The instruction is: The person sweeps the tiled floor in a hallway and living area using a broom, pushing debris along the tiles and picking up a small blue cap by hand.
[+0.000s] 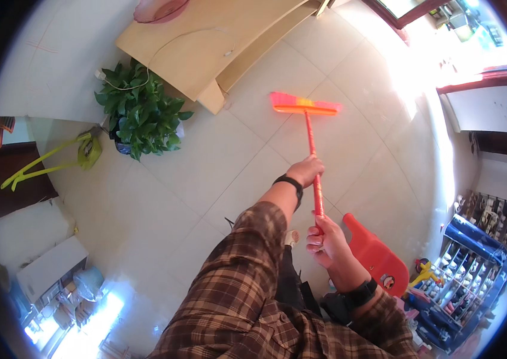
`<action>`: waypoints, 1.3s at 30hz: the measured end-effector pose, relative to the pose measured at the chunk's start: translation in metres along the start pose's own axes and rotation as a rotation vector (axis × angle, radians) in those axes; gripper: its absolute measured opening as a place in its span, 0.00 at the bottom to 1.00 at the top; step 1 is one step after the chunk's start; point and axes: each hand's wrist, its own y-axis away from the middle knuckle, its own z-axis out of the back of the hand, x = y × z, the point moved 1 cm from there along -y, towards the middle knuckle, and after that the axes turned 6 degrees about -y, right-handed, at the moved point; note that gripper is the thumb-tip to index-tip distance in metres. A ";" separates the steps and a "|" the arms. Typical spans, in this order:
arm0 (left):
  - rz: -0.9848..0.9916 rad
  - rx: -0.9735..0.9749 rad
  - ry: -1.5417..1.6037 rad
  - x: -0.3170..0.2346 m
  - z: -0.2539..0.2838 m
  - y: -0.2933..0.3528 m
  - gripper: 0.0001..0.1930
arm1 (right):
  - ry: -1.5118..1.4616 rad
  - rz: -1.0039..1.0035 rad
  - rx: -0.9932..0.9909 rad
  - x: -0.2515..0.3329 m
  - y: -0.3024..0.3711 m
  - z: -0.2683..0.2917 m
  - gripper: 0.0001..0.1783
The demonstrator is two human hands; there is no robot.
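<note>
Red broom point(311, 136) is held by left hand point(306, 172) and right hand point(329, 241); leafy plant point(141, 113) stands left, red plastic object point(379, 260) right.

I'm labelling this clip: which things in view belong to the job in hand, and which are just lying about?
In use:
broom
left hand, gripping it
right hand, gripping it

Just about:
plant
pink bowl
red plastic piece
wooden unit
</note>
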 end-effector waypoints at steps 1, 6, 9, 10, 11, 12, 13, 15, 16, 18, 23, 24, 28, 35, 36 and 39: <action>0.010 -0.037 -0.007 0.004 0.003 0.009 0.03 | -0.002 0.004 0.000 -0.001 -0.001 -0.001 0.07; 0.142 -0.165 0.012 0.023 -0.004 0.062 0.02 | 0.326 -0.123 -0.064 -0.015 0.006 -0.005 0.09; 0.190 -0.182 0.051 0.018 -0.009 0.097 0.04 | 0.499 -0.171 -0.062 -0.020 0.016 0.000 0.08; 0.198 -0.212 0.082 0.011 -0.011 0.108 0.03 | 0.592 -0.210 -0.035 -0.022 0.019 0.004 0.06; 0.229 -0.215 0.082 0.003 -0.014 0.119 0.04 | 0.604 -0.255 -0.034 -0.024 0.023 0.009 0.06; 0.256 -0.218 0.081 -0.009 -0.015 0.130 0.04 | 0.610 -0.252 -0.035 -0.026 0.030 0.015 0.06; 0.286 -0.204 0.069 -0.023 -0.016 0.143 0.05 | 0.639 -0.285 -0.052 -0.030 0.038 0.022 0.07; 0.327 -0.194 0.021 -0.038 -0.030 0.175 0.06 | 0.683 -0.321 -0.056 -0.037 0.049 0.033 0.08; 0.330 -0.195 -0.011 -0.042 -0.042 0.194 0.06 | 0.674 -0.407 -0.021 -0.043 0.055 0.038 0.09; 0.401 -0.132 0.015 -0.061 -0.046 0.221 0.08 | 0.655 -0.489 0.010 -0.050 0.058 0.052 0.10; 0.566 0.109 -0.026 -0.063 -0.046 0.244 0.06 | 0.687 -0.492 0.061 -0.060 0.045 0.048 0.13; 0.618 0.106 -0.043 -0.061 -0.043 0.243 0.05 | 0.682 -0.492 0.065 -0.053 0.042 0.041 0.13; 0.445 -0.013 -0.078 -0.056 -0.028 0.193 0.04 | 0.324 -0.434 0.150 -0.017 0.051 0.036 0.19; 0.261 -0.051 0.009 -0.051 -0.024 0.038 0.04 | -0.211 -0.054 0.180 -0.009 0.046 0.046 0.22; 0.225 0.003 -0.025 -0.049 -0.022 0.023 0.05 | -0.233 0.030 0.158 -0.015 0.039 0.038 0.22; 0.122 0.001 -0.137 -0.052 -0.023 0.007 0.05 | -0.104 0.097 0.048 -0.018 0.024 0.020 0.18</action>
